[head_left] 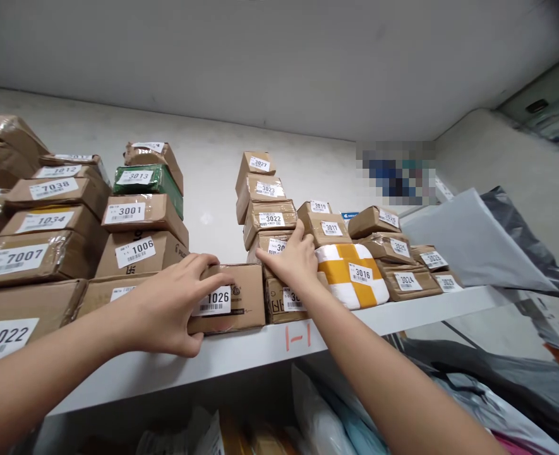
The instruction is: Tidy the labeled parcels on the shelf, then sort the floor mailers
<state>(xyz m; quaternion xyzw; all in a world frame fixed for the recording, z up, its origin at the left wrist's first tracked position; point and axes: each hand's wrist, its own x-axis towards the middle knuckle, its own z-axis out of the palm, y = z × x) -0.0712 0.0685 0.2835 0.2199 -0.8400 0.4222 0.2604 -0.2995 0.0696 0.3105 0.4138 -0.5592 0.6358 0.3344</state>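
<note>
My left hand (177, 303) is at the left end of a cardboard box (248, 297) labelled 1026. Its fingers are spread over the upper part of the label, with the thumb lower down by the shelf edge; whether it presses on the box is unclear. My right hand (293, 259) spans a small taped box (264, 242) in a stack, thumb at the left of its front and fingers at the right, hiding part of its label. Above that one sits a box (270, 217) labelled 3022, and beneath it another box (279, 306) partly behind my wrist.
The white shelf (241, 354) carries more labelled stacks, including a green parcel (149, 180) at the left. Right of my right hand are a white and yellow parcel (350, 278), small boxes (407, 278) and a grey bag (444, 240). Plastic-wrapped packages (326, 411) lie below.
</note>
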